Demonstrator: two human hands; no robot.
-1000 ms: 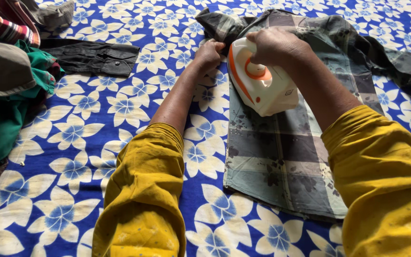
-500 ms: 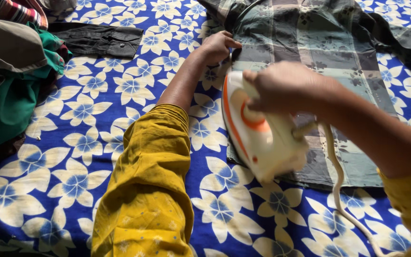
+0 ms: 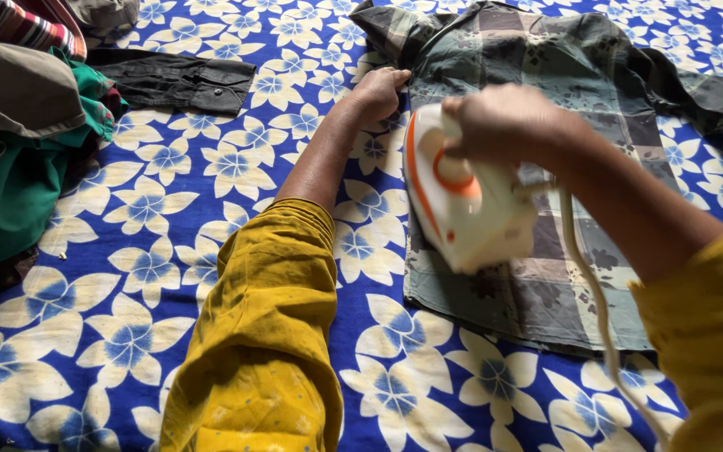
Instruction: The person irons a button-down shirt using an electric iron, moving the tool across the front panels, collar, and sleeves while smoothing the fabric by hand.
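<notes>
Floral sheet [image 3: 211, 167]: one shirt [image 3: 546, 84], one iron [image 3: 462, 201], two hands [image 3: 378, 88].

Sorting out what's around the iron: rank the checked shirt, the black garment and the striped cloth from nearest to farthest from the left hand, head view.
From the left hand:
1. Checked shirt, under its fingers at the left edge.
2. Black garment, to its left on the floral sheet.
3. Striped cloth, top left corner, past the black garment.

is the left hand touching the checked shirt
Touching: in the head view the left hand lies flat on the left edge of the checked shirt, fingers overlapping the cloth.
</notes>
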